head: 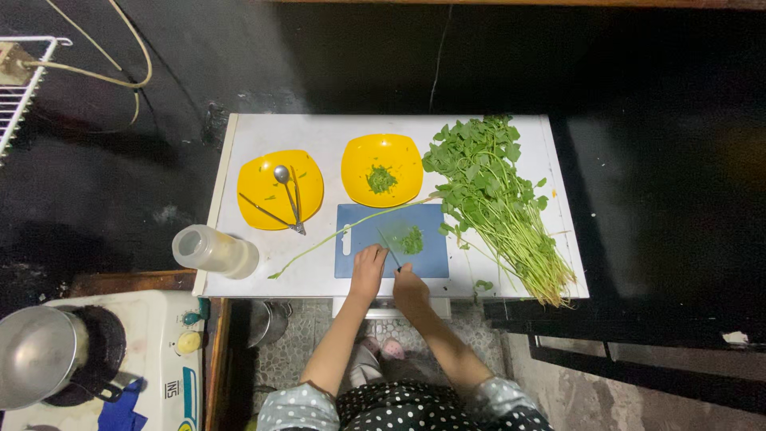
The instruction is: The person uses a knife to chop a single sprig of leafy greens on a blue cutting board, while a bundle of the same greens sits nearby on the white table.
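Note:
A blue cutting board lies at the front of a white table. On it sits a small pile of chopped greens. My left hand rests flat on the board's left part, beside a long green stem that crosses the table. My right hand grips a knife whose blade points up the board toward the chopped pile. A big bunch of leafy greens lies to the right of the board.
Two yellow plates stand behind the board: the left plate holds a spoon and other utensils, the right plate holds chopped greens. A clear plastic jar lies at the table's left edge. A stove with a metal pot is at lower left.

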